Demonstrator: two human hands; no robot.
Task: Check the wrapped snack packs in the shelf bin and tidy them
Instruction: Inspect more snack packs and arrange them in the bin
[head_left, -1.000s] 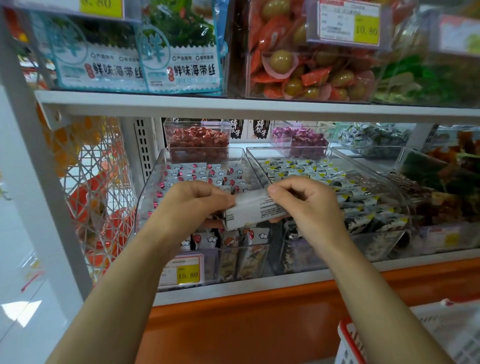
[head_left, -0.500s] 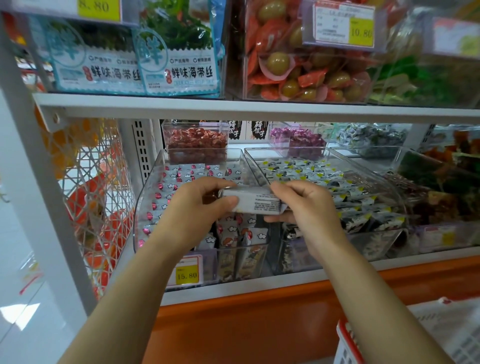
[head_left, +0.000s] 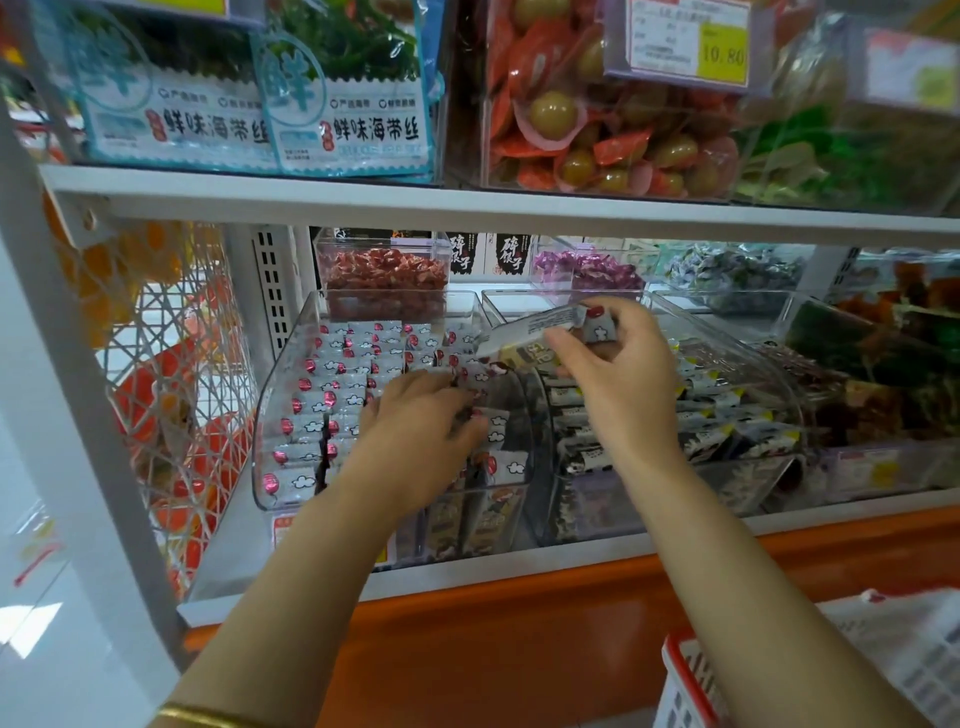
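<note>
A clear plastic shelf bin (head_left: 283, 374) on the lower shelf holds several rows of white wrapped snack packs (head_left: 358, 353) printed with red dots and clouds. My left hand (head_left: 421, 421) lies palm down inside the bin, fingers spread over the packs near its right side. My right hand (head_left: 618, 364) is raised above the bin's right wall, pinching one white snack pack (head_left: 540, 325) by its end; the pack tilts down to the left.
A second clear bin (head_left: 769, 364) with black-and-white packs stands right beside it. Small tubs of red candy (head_left: 382, 273) and purple candy (head_left: 587, 267) sit behind. The upper shelf edge (head_left: 467, 200) hangs overhead. A red-rimmed basket (head_left: 691, 670) is at the lower right.
Both hands held the pack before. My left hand has let go and dropped onto the packs in the bin. My right hand has lifted the pack up and to the right.
</note>
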